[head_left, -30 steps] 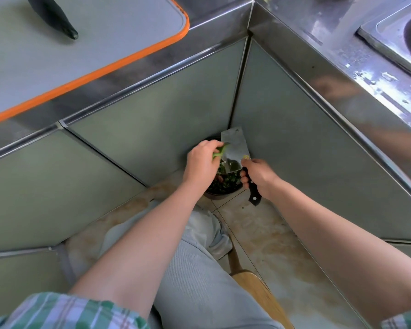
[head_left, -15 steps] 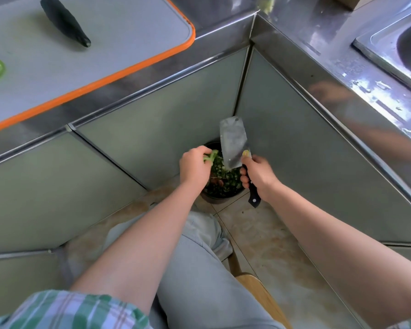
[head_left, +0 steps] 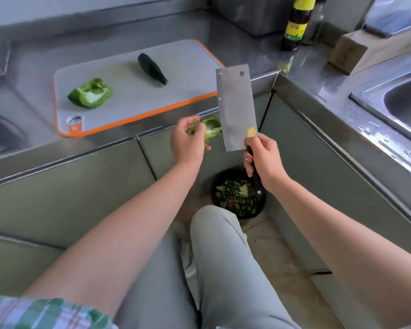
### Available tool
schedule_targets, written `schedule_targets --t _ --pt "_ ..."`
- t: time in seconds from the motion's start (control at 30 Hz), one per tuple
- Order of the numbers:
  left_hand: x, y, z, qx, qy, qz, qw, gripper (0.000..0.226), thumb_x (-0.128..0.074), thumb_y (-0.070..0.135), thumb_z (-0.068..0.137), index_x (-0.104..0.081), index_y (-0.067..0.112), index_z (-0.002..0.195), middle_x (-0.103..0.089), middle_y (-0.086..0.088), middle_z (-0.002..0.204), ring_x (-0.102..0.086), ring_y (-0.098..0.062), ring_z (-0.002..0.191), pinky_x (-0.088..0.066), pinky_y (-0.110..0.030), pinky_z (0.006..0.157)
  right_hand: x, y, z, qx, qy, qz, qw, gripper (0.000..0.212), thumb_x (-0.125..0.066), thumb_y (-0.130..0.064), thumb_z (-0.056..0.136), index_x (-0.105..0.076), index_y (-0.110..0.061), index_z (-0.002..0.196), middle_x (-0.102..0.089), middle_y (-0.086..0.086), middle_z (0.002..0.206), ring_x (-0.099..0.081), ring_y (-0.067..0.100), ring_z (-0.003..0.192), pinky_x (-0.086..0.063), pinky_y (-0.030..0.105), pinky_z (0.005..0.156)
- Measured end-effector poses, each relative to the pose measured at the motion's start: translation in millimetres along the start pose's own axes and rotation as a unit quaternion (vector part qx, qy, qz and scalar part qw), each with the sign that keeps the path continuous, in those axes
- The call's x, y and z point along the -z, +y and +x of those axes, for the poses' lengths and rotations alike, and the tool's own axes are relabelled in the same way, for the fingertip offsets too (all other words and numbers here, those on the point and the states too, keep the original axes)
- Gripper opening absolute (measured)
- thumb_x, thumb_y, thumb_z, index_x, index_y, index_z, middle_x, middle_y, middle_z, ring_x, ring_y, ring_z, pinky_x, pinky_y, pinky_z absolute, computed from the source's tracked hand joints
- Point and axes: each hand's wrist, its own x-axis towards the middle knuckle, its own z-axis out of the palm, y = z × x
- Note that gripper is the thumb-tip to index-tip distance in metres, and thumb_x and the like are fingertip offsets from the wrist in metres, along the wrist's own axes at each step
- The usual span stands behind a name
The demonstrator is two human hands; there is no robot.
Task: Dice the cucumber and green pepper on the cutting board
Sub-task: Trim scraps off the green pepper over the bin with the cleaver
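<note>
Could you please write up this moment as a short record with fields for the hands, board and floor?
left hand: holds a green pepper piece off the board
right hand: grips the cleaver by its handle, blade upward
cutting board: pepper half and cucumber lying apart, neither diced
floor: black bin of green scraps beneath the hands

This is a kitchen; an L-shaped stainless-steel surface (head_left: 152, 27) turns a corner, with a steel sink (head_left: 404, 103) set into its right side; a grey, orange-edged cutting board (head_left: 176, 91) carries a green pepper (head_left: 90, 92) and a cucumber (head_left: 152, 71); a dark sauce bottle (head_left: 296, 22) and a wooden knife block (head_left: 356, 51) stand at the back; a cleaver (head_left: 235, 108) is out; a black bin (head_left: 259, 212) of vegetable scraps sits on the tiled floor (head_left: 271, 248).
</note>
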Motion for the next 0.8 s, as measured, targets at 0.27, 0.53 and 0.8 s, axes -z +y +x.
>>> schedule_targets --t 0.27,0.53,0.8 --pt "105 74 54 -0.178 0.146 0.156 0.961 0.024 -0.058 0.014 0.08 -0.064 0.017 0.104 -0.063 0.013 0.094 -0.057 -0.009 0.08 -0.048 -0.032 0.08 -111 -68 14 0.004 -0.088 0.017 0.996 0.023 -0.043 -0.014 0.097 -0.038 -0.012 0.074 -0.043 0.007 0.056 -0.038 0.019 0.037 -0.034 0.023 0.039" --pt "195 93 139 -0.108 0.235 0.241 0.936 0.028 -0.066 0.017 0.081 -0.063 0.018 0.108 -0.069 0.001 0.107 -0.063 -0.019 0.098 -0.045 -0.029 0.085 -198 -99 67 0.02 -0.053 -0.036 0.998 0.025 -0.04 -0.019 0.1 -0.046 -0.012 0.077 -0.048 0.005 0.07 -0.052 0.019 0.06 -0.043 0.025 0.048" --pt "204 84 185 -0.053 0.209 0.315 0.924 0.018 -0.057 0.023 0.091 -0.07 0.015 0.102 -0.07 -0.006 0.107 -0.063 -0.026 0.1 -0.044 -0.03 0.083 -215 -116 143 0.033 0.02 -0.257 0.966 0.033 -0.036 -0.044 0.08 -0.05 -0.018 0.066 -0.05 0.01 0.09 -0.043 0.024 0.09 -0.039 0.039 0.081"
